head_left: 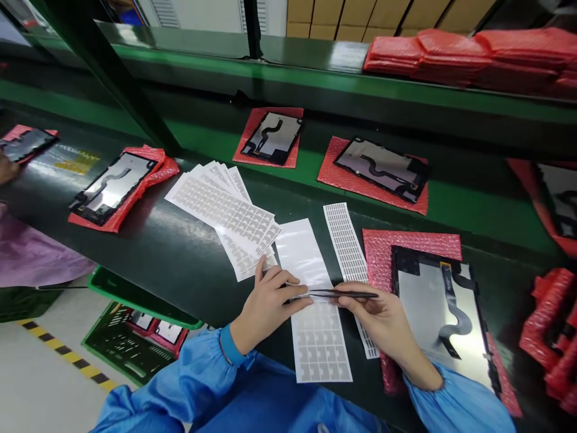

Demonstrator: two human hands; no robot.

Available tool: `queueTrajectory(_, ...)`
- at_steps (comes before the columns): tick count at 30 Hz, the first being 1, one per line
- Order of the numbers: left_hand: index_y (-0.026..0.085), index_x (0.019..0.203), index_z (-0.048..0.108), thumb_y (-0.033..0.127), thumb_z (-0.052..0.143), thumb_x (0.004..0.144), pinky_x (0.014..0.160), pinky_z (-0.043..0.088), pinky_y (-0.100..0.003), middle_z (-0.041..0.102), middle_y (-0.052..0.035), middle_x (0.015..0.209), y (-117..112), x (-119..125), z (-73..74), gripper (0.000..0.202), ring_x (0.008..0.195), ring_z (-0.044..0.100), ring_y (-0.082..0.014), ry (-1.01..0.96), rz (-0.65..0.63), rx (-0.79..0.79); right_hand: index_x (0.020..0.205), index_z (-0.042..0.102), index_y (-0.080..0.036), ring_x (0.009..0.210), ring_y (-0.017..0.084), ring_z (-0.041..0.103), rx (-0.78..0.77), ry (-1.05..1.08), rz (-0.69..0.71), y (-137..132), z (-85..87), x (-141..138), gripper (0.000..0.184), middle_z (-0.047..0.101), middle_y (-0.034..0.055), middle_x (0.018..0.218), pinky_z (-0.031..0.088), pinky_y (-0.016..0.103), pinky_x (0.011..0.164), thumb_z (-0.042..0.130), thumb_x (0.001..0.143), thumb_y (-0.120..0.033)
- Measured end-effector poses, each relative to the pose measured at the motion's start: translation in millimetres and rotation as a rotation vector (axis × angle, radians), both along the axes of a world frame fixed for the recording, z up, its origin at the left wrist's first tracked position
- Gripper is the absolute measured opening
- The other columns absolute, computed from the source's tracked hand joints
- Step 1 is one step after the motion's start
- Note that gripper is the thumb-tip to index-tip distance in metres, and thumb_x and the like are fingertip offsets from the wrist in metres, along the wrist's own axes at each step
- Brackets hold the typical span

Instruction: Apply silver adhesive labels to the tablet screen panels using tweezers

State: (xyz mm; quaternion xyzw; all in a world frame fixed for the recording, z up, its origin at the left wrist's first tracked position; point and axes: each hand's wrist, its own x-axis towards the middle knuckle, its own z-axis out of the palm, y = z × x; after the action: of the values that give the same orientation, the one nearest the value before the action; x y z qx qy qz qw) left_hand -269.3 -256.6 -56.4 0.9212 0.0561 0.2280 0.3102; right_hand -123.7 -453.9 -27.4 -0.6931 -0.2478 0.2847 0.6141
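Observation:
My right hand (383,319) holds black tweezers (347,293) crosswise over a sheet of grey stickers (322,355), the tips pointing left. At those tips, my left hand (265,304), with a blue band at the wrist, has its thumb and fingers closed on something small that I cannot make out. The sheet's upper part is bare and shiny; rows of cut stickers cover the lower part. A narrow sheet of small labels (345,234) runs partly beneath my right hand. Beside that hand, a display panel (419,313) with a flex cable lies on a red bubble-wrap bag (378,252).
A fanned stack of sticker sheets (216,201) lies left of my hands. More panels rest on red bags, including a left one (115,186) and a back one (383,168). Red bags (473,54) fill the shelf. A green crate (121,349) stands below; another person's sleeve (36,252) shows left.

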Motion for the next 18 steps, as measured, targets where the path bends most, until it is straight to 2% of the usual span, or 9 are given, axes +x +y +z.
queueTrajectory(11,0.029,0.101,0.078,0.039,0.077,0.094,0.132,0.011,-0.057,0.071,0.0043,0.096,-1.2,-2.4,-0.8,0.012,0.097,0.066,-0.0141,-0.002,0.011,0.028,0.100,0.084,-0.025,0.084,0.018,0.080,-0.041,0.042,0.027,-3.9,0.5,3.2,0.016,0.082,0.0049,0.094,0.064,0.018,0.078,0.087,0.085,-0.031)
queueTrajectory(18,0.029,0.105,0.077,0.038,0.075,0.096,0.133,0.005,-0.062,0.071,0.0031,0.097,-1.0,-2.1,0.3,0.014,0.096,0.066,-0.0145,0.001,0.006,0.057,0.099,0.084,-0.025,0.084,0.020,0.081,-0.066,0.042,0.018,-3.9,0.4,1.2,0.017,0.082,0.0051,0.094,0.066,0.020,0.077,0.087,0.084,-0.034)
